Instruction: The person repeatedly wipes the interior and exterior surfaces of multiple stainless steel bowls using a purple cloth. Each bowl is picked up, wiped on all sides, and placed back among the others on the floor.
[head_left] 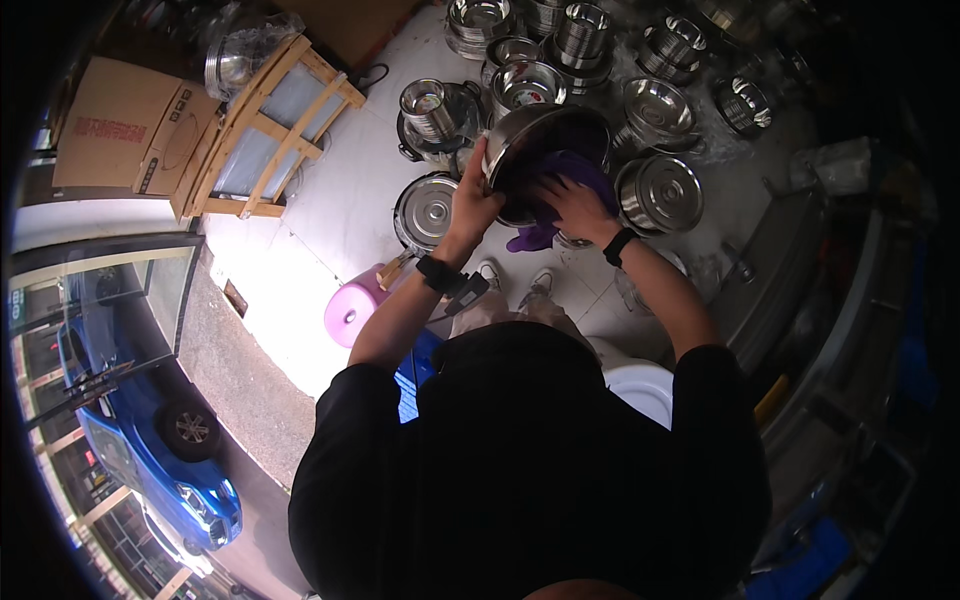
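A shiny metal basin [513,135] is tilted up in front of me, its inside mostly in shadow. My left hand [474,208] grips its left rim, the thumb pointing up along the edge. Inside the basin lies a purple cloth [590,172], part of which hangs below the rim. My right hand [580,208] is on the cloth and presses it against the metal; its fingertips are partly hidden in the folds.
Several steel pots and bowls stand on the pale tiled floor, including a lidded pot [668,194] and a round lid [428,212]. A pink stool [350,312] is at my left. Farther left are a wooden crate [262,130] and a cardboard box [120,130].
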